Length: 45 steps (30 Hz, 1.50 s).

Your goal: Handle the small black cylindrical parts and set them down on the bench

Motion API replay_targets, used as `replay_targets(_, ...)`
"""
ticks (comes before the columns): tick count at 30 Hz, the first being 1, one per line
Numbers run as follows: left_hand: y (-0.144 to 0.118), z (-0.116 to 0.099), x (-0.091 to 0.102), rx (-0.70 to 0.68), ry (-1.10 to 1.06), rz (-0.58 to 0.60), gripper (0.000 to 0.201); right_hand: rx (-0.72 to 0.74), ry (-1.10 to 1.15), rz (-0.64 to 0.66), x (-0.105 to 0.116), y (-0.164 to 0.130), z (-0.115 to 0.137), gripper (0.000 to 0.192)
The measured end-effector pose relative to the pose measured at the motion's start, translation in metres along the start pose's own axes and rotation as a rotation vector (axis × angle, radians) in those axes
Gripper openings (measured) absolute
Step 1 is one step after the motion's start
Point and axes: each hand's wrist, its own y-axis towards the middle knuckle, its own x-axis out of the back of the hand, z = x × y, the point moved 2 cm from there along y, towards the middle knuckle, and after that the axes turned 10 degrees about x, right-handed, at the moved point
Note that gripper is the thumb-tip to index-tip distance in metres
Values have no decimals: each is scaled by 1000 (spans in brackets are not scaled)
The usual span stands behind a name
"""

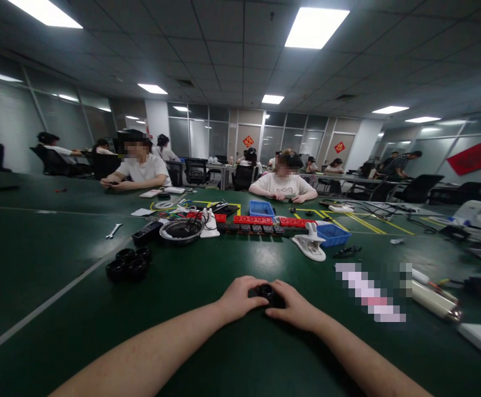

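**Both hands closed around one small black part**

I see my left hand [240,298] and right hand [292,306] meeting low in the middle of the green table [224,353], both resting on it. Between them sits a small black round part [266,292], gripped from either side: left fingers curled over its 9 o'clock edge, right fingers wrapped over its 3 o'clock edge. Only the top of the part shows; what it is exactly I cannot tell.

From the hands, at 10 o'clock, a cluster of black rings [128,263] lies well apart. At 11 o'clock stands a round metal pan [181,229], with a wrench [113,231] further left. Toward 12 o'clock runs a row of red blocks [252,220]; a white clamp-like tool [310,245] and a blue bin [333,234] sit near 1 o'clock. At 3 o'clock lies a metal cylinder [433,300]. Across the table, two people in white shirts sit working.
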Motion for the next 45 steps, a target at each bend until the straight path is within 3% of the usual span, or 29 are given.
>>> replay_targets(6,2,3,1,6,-20,9,37,6,64,23,0,0,-8,14)
replay_targets(11,3,4,-1,33,-27,-5,33,-120,-64,-49,-8,0,-10,23)
replay_targets(18,3,6,-6,111,-7,-86,28,-230,-400,-131,-14,5,9,35)
replay_targets(22,2,4,-5,93,-14,-81,26,-124,-224,-108,-12,3,6,41)
replay_targets(26,2,2,-1,45,-37,-40,26,-12,40,-24,-5,1,-3,31)
replay_targets(32,2,4,-1,37,-65,13,31,-60,215,24,2,-1,-8,20)
replay_targets(35,1,3,-2,44,-69,15,30,-115,151,4,0,-1,-7,20)
replay_targets(42,0,2,-6,98,-42,-50,27,-187,-275,-71,-11,2,5,35)
replay_targets(45,0,2,-6,108,-48,-52,30,-152,-271,-68,-8,1,9,42)
